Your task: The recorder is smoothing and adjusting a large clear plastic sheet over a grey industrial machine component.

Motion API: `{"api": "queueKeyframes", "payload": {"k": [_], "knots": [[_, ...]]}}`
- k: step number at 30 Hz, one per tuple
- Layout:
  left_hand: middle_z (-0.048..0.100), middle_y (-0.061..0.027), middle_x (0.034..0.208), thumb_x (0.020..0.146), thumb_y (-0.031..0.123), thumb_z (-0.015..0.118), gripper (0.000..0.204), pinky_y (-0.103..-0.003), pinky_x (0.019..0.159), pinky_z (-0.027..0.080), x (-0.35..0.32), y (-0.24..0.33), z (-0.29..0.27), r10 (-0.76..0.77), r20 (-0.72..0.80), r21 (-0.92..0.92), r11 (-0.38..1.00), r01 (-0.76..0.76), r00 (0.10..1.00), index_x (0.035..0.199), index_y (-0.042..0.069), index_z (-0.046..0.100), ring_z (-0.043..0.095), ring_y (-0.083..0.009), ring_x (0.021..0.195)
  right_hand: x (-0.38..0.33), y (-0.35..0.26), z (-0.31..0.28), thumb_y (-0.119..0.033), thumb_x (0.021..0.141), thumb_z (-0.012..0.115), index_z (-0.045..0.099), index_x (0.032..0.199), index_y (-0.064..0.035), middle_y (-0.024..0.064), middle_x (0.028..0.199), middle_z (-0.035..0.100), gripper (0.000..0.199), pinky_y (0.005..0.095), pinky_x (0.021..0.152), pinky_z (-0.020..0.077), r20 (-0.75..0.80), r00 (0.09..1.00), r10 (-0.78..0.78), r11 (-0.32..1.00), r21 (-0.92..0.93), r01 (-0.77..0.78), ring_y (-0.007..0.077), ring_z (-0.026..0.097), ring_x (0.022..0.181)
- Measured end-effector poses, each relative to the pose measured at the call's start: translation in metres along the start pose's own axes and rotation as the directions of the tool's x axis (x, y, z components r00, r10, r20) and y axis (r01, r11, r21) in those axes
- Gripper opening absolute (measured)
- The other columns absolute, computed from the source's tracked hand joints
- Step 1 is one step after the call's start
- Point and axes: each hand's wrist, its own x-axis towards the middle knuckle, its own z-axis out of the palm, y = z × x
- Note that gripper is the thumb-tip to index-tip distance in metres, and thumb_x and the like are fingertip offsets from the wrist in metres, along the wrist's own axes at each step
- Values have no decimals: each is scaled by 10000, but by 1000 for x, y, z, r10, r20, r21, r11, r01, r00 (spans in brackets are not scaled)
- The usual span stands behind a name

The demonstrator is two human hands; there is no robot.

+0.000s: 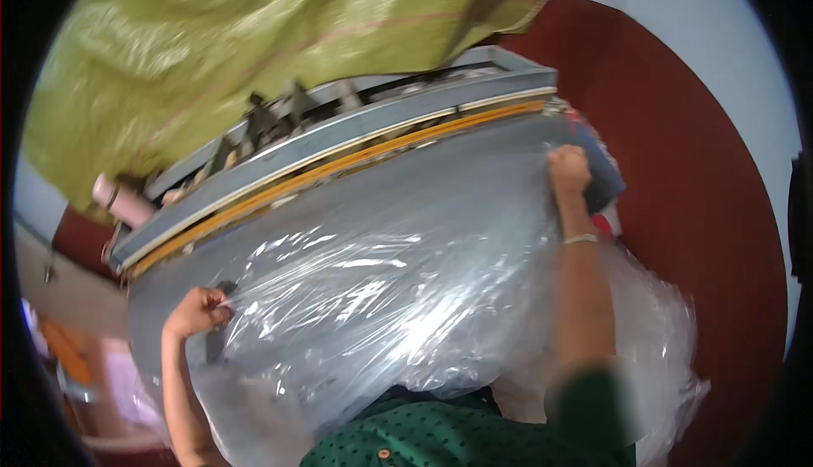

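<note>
Both hands stretch a big clear plastic bag (381,298) flat across the grey surface (474,187). Left hand (196,311) has its grip pinched shut on the near-left edge; right hand (569,171) clamped on the far-right corner, just short of the sealing machine's orange bar (339,166). Looks like the lining-up step; next prob needs the edge kept taut & square to the bar.

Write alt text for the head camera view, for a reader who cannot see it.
Two bare hands stretch a large clear plastic bag flat in front of a long grey sealing machine with an orange strip; the left hand pinches the bag's near-left edge, the right hand grips its far-right corner. A green woven sack drapes over the machine.
</note>
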Motion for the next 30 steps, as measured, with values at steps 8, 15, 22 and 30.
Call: {"api": "queueKeyframes", "payload": {"k": [8, 15, 22, 30], "knots": [[603, -91, 643, 650, 110, 558, 119, -298, 550, 440, -123, -160, -141, -188, -332, 275, 918, 286, 924, 709, 14, 597, 559, -161, 589, 9, 38, 7, -222, 830, 451, 521, 986, -54, 130, 991, 550, 240, 395, 745, 406, 45, 993, -110, 987, 126, 104, 304, 521, 912], [543, -115, 934, 738, 166, 598, 233, -352, 792, 393, -122, -150, -72, 113, -985, 141, 960, 240, 127, 922, 39, 535, 477, -276, 957, 8, 19, 12, -239, 863, 397, 438, 836, -22, 125, 890, 500, 222, 416, 666, 372, 90, 986, -138, 990, 45, 134, 346, 482, 822], [235, -38, 1362, 815, 480, 414, 558, -555, 950, 142, -73, -239, -39, -184, -833, 118, 862, 493, 521, 1277, 180, 327, 179, -262, 1261, 15, 27, 24, -237, 859, 407, 444, 830, -15, 139, 879, 500, 227, 418, 665, 364, 82, 987, -137, 990, 49, 134, 346, 480, 816], [547, -140, 1009, 767, 141, 544, 217, -362, 838, 391, -34, -137, -23, 352, -865, 370, 929, -20, 358, 935, 7, 567, 489, -307, 948, 12, 22, 15, -251, 849, 425, 442, 815, -9, 149, 852, 506, 245, 418, 655, 366, 66, 994, -92, 994, 58, 89, 355, 481, 793]]}}
